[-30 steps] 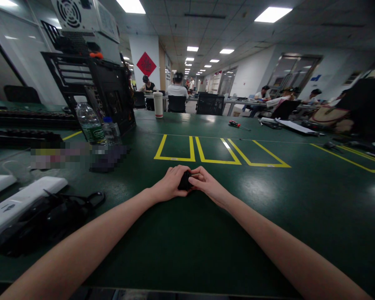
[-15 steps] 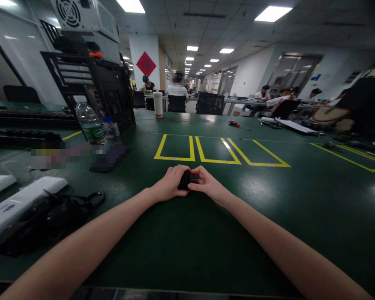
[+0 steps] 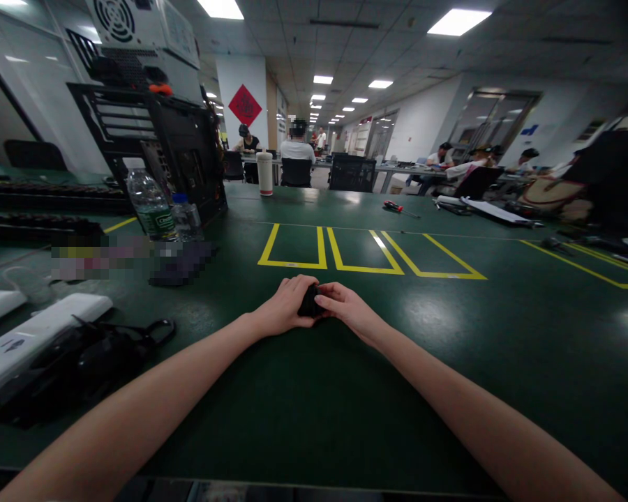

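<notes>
A small black object (image 3: 309,302) is between my two hands, over the green table just in front of the yellow tape outlines. Its kind cannot be made out, since fingers cover much of it. My left hand (image 3: 287,303) wraps round it from the left, fingers over the top and thumb on the near side. From the right, my right hand (image 3: 345,305) pinches its right end, with the thumb on the near face and the fingers behind.
Yellow tape outlines (image 3: 293,265) mark the green tabletop (image 3: 314,411). A screwdriver (image 3: 393,206) and a white cup (image 3: 265,174) lie farther back. To the left are bottles (image 3: 151,202), a black computer case (image 3: 188,150), a white power strip (image 3: 68,321) and a black strapped item (image 3: 109,355). People sit beyond.
My right thumb has moved up onto the near face of the black object, and the gap between my right fingers has closed. My left hand has barely moved.
</notes>
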Demonstrator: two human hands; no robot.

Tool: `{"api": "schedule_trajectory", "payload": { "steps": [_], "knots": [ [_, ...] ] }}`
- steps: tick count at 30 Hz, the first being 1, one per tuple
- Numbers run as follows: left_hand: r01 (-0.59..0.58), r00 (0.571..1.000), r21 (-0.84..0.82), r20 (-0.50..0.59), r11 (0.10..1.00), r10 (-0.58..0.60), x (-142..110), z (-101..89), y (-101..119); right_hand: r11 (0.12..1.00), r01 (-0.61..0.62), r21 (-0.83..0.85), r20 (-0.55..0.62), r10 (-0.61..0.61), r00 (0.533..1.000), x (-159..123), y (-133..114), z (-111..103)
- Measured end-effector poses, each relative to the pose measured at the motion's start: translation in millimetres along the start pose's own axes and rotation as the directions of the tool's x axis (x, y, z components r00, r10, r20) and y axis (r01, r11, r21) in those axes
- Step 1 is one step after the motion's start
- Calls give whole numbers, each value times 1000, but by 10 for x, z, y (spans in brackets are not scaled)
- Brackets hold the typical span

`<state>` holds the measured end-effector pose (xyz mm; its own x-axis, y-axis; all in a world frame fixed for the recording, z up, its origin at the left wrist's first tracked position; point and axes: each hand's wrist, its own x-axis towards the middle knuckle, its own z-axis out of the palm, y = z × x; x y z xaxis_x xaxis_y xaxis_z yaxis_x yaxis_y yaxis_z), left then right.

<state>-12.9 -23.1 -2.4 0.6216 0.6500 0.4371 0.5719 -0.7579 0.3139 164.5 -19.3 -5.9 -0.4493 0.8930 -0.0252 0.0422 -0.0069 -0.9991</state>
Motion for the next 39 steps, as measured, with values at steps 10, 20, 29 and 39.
{"api": "schedule_trajectory", "payload": {
  "steps": [10, 20, 29, 39],
  "knots": [
    [-18, 1000, -7, 1, 1000, 18, -1, -6, -5, 996, 68, 49, 61, -71, 996, -53, -36, -6],
    [-13, 999, 18, -30, 1000, 14, -2, 38, -26, 999, -22, 37, -14, 22, 1000, 5, -10, 16],
    [-12, 1000, 5, -25, 1000, 12, -2, 25, -19, 997, 58, 58, 91, -63, 994, -45, -48, -10],
    [9, 1000, -22, -17, 1000, -9, 7, -13, 21, 1000, -9, -1, 6, 9, 1000, -1, 4, 1]
  ]
}}
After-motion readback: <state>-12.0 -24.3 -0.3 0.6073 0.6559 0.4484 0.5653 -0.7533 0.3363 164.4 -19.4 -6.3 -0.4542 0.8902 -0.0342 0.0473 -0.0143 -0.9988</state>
